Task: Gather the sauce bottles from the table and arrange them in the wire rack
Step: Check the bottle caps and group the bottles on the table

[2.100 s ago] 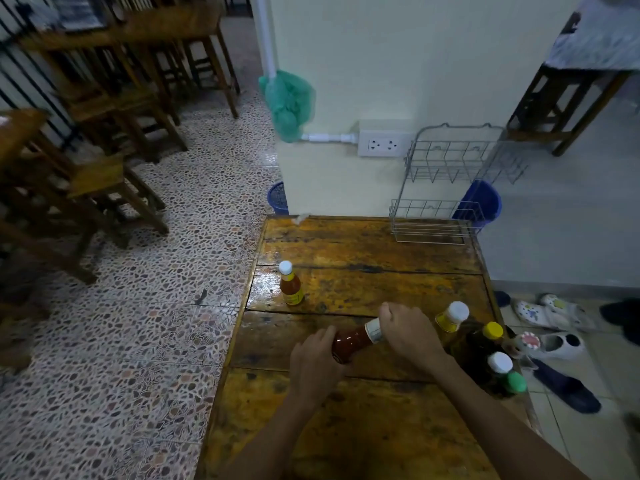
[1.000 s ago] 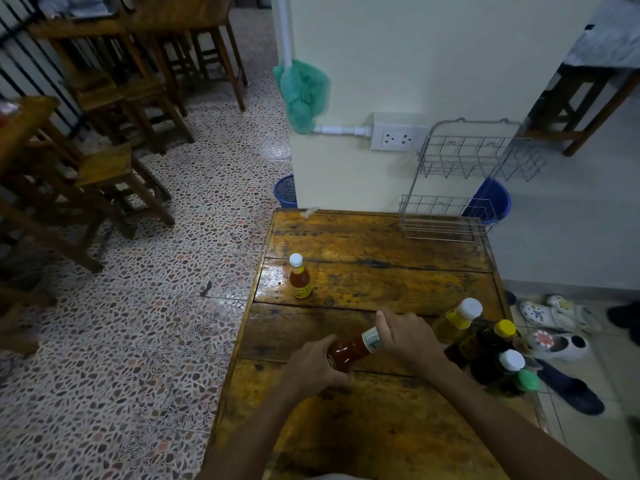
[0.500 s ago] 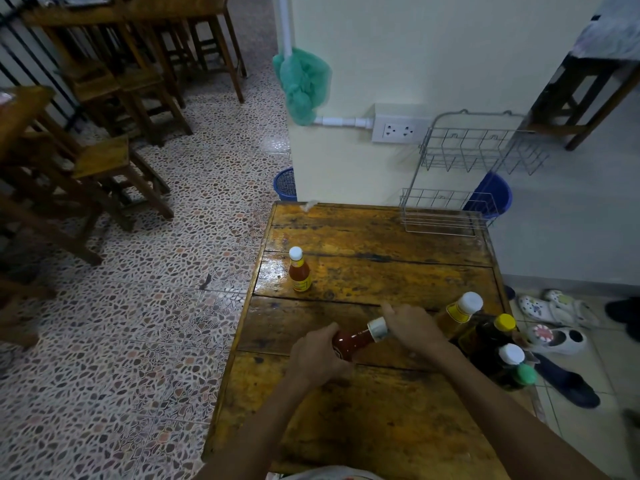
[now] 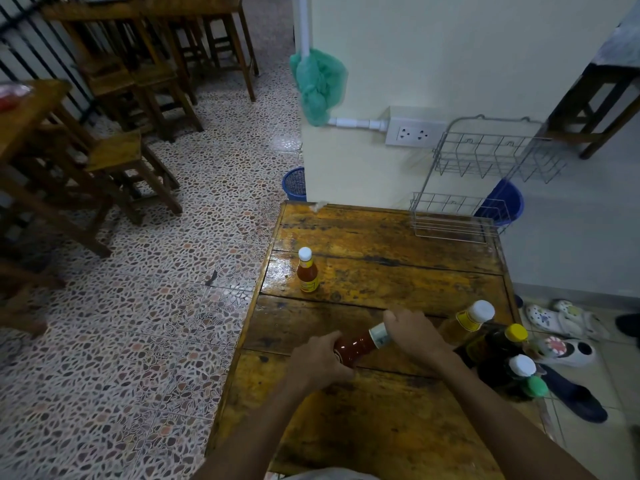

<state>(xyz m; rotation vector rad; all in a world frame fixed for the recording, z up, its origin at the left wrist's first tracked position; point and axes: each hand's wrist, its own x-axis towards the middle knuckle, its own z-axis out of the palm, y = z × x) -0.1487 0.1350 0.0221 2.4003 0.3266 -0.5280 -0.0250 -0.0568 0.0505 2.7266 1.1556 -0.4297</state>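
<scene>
Near the front of the wooden surface (image 4: 381, 271), seen from the single head view, both hands hold one red sauce bottle (image 4: 356, 346) tipped almost on its side just above the boards. The left hand (image 4: 320, 363) wraps its curled fingers round the bottle's body, while the right hand (image 4: 414, 332) closes over the cap end beside a pale band on the neck; whether it is twisting the cap or only steadying it cannot be told. A small orange bottle (image 4: 307, 270) stands upright and alone, well apart toward the left edge. A cluster of bottles (image 4: 498, 351) with white, yellow and green caps crowds the right edge just beside the right forearm. The wire rack (image 4: 485, 181) sits at the far right corner against the wall, and both of its tiers look bare. The step in hand appears to be securing this bottle before it travels, so the work is at an early stage. To do it well, make sure the cap is snug, bring the bottle upright with the left hand low on the body, and keep the right elbow from nudging the cluster off the edge.
</scene>
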